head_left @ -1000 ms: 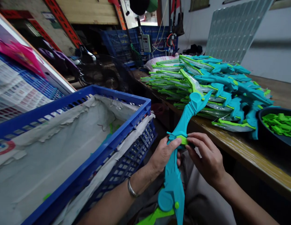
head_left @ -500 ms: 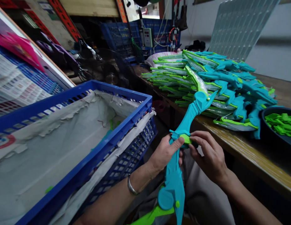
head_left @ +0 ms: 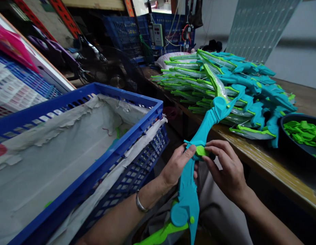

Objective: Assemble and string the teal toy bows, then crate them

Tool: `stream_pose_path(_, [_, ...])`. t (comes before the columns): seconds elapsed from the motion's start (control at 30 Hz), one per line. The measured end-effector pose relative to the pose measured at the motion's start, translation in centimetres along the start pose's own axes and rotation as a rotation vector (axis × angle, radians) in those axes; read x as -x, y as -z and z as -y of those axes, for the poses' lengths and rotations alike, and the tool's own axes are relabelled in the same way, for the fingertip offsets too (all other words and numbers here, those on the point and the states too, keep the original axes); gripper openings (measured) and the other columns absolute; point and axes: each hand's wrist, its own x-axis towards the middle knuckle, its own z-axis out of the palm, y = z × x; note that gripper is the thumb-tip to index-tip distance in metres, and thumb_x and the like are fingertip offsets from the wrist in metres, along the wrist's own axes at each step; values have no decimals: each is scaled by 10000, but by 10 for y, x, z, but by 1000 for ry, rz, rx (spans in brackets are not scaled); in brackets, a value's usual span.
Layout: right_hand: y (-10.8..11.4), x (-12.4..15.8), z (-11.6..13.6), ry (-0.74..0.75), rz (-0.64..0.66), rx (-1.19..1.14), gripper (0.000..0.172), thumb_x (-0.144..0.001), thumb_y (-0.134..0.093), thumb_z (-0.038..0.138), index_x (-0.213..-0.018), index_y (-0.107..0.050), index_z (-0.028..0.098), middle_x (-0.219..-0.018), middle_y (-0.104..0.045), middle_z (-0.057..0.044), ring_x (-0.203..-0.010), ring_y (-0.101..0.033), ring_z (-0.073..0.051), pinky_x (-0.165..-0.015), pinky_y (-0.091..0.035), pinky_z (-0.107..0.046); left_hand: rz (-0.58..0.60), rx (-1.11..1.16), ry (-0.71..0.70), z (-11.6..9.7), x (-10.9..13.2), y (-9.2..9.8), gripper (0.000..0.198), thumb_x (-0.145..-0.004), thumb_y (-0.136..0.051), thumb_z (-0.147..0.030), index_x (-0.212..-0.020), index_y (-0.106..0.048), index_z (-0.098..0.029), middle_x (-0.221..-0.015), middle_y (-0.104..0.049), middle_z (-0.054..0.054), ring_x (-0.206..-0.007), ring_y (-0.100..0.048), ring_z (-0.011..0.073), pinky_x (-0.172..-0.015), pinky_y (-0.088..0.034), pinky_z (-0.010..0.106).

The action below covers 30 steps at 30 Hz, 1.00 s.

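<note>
A long teal and green toy bow (head_left: 188,190) stands nearly upright over my lap. My left hand (head_left: 176,166) grips its middle from the left, thumb on the handle. My right hand (head_left: 225,170) pinches a small green clip (head_left: 202,150) at the same spot from the right. The bow's upper limb reaches up to a large pile of finished teal and green bows (head_left: 231,85) on the wooden table (head_left: 270,160). A metal bangle sits on my left wrist.
A blue plastic crate (head_left: 79,153) lined with grey cloth stands at my left. A dark bowl of small green parts (head_left: 304,134) sits on the table's right. Blue crates, a control box and cables crowd the back; a ribbed clear sheet leans on the wall.
The bow and both hands have shifted slightly upward in view; the grip on the bow's middle is unchanged.
</note>
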Motion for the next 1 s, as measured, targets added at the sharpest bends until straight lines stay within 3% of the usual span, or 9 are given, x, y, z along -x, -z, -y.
stream_pose_path(0.17, [-2,3,1,-87,-11,-86,164,-987,-655,152,-1144,-624,192,-1126,-642,-124,-1040,-658,-231,-858,-609,-368,-27,78,34,2,-2,-1,653,-787,-673,-799,-954,-606,-171,-576,-635,0,-421,-607,144,-369,-496,203])
stream_pose_path(0.47, [7,-5,2,-177,79,-183,71,-1002,-626,178,-1064,-612,209,-1123,-630,-107,-1029,-663,-222,-843,-605,-348,-56,-50,-38,1,6,-3,602,-833,-671,-763,-1023,-584,-198,-611,-637,-26,-442,-603,129,-387,-508,200])
stream_pose_path(0.8, [-1,6,8,-110,-32,-11,165,-994,-640,174,-1143,-582,213,-1144,-631,-117,-1053,-668,-233,-860,-626,-365,-112,-78,-111,-3,9,-8,534,-851,-663,-722,-939,-628,-196,-581,-608,-27,-452,-590,145,-421,-470,232])
stream_pose_path(1.0, [1,6,9,-32,-9,50,213,-1011,-634,155,-1212,-579,194,-1186,-629,-143,-1121,-648,-251,-922,-623,-396,-108,-110,-148,-6,13,-12,488,-862,-668,-689,-895,-613,-205,-656,-603,-32,-443,-590,134,-404,-481,237])
